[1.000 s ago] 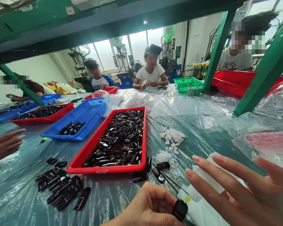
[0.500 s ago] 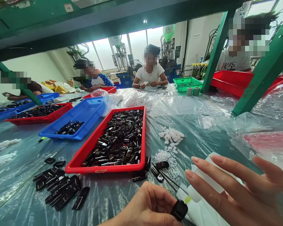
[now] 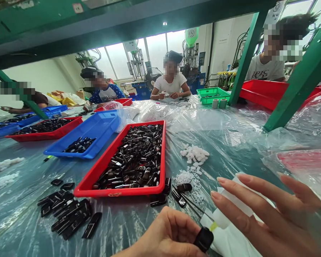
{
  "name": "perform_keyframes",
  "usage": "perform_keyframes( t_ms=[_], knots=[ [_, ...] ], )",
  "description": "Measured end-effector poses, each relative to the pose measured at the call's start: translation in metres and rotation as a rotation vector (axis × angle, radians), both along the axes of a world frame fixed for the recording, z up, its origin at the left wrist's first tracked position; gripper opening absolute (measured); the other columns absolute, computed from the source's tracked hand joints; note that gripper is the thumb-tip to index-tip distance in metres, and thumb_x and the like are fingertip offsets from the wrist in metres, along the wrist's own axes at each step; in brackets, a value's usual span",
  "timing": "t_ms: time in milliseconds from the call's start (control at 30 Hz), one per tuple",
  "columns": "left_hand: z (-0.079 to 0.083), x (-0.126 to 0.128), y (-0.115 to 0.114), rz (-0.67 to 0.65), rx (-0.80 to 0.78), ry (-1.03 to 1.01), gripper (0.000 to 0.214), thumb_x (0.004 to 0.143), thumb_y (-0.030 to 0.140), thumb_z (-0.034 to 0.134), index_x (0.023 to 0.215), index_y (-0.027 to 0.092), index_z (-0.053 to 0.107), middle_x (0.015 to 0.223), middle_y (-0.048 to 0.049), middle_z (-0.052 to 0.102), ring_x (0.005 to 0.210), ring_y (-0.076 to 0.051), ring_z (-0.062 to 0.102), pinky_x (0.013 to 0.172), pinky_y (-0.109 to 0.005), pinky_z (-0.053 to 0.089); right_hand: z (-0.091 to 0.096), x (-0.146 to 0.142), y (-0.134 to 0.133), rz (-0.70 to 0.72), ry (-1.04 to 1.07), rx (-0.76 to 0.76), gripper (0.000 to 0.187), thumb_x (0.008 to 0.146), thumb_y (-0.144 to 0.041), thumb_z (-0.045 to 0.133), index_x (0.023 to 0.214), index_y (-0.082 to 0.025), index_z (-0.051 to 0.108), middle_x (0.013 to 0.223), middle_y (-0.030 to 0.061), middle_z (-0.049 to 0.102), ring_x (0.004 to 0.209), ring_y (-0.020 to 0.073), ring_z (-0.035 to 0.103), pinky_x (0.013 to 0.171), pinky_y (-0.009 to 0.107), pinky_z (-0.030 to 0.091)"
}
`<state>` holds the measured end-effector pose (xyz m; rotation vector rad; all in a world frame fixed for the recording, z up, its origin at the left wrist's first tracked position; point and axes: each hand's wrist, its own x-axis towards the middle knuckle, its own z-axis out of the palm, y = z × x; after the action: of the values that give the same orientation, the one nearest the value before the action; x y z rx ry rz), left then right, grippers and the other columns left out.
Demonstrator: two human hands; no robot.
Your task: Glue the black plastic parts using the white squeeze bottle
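Note:
My left hand [image 3: 168,232] sits at the bottom centre, pinching a small glossy black plastic piece [image 3: 203,240]. My right hand [image 3: 267,214] is at the lower right, its fingers spread over a white squeeze bottle [image 3: 231,201]. The bottle's yellow-green tipped nozzle [image 3: 213,226] almost meets the black piece. A red tray [image 3: 120,193] heaped with similar black pieces lies just ahead of my hands. Loose black pieces [image 3: 69,214] lie to its left, and thin dark tweezers [image 3: 189,203] rest near my left fingers.
White plastic granules [image 3: 194,154] lie on the plastic-sheeted table [image 3: 224,123]. A blue tray [image 3: 96,132] and more red trays [image 3: 262,94] stand nearby. Green shelf posts [image 3: 246,59] rise at the right. Co-workers sit around the table, one in a white shirt [image 3: 171,84] opposite.
A co-worker's hand at the left edge has gone. My right fingers have shifted slightly, and the far-left co-worker has straightened up. My left hand keeps the black piece.

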<state>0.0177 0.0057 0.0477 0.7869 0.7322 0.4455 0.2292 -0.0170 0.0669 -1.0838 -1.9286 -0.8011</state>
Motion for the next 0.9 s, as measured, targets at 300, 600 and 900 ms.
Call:
perform_keyframes(
  t_ms=[300, 600, 900],
  knots=[
    [-0.0004, 0.0004, 0.0009, -0.028, 0.033, -0.025, 0.018, 0.058, 0.014, 0.082, 0.074, 0.013, 0.074, 0.072, -0.0031, 0.072, 0.059, -0.007, 0.062, 0.058, -0.015, 0.043, -0.0009, 0.0013, -0.0020, 0.000, -0.001, -0.046, 0.035, 0.092, -0.021, 0.032, 0.104, -0.035, 0.062, 0.098, -0.0024, 0.071, 0.099, 0.0183, 0.060, 0.101, 0.047, 0.026],
    [-0.0033, -0.0013, 0.0015, -0.040, 0.026, 0.015, 0.021, 0.056, 0.016, 0.083, 0.076, 0.014, 0.075, 0.074, -0.0027, 0.072, 0.058, -0.006, 0.059, 0.057, -0.015, 0.040, -0.0005, 0.0018, -0.0011, 0.012, 0.017, -0.051, 0.031, 0.092, -0.025, 0.036, 0.102, -0.035, 0.064, 0.099, -0.0024, 0.071, 0.101, 0.0191, 0.059, 0.101, 0.046, 0.027],
    [0.0001, -0.0008, 0.0007, -0.031, 0.027, 0.005, 0.021, 0.056, 0.018, 0.084, 0.074, 0.012, 0.075, 0.070, -0.0033, 0.070, 0.056, -0.006, 0.057, 0.056, -0.017, 0.040, -0.0007, 0.0001, -0.0048, -0.004, 0.046, -0.103, 0.026, 0.091, -0.031, 0.041, 0.101, -0.035, 0.064, 0.100, -0.0010, 0.070, 0.102, 0.0215, 0.059, 0.100, 0.048, 0.028]
  ],
)
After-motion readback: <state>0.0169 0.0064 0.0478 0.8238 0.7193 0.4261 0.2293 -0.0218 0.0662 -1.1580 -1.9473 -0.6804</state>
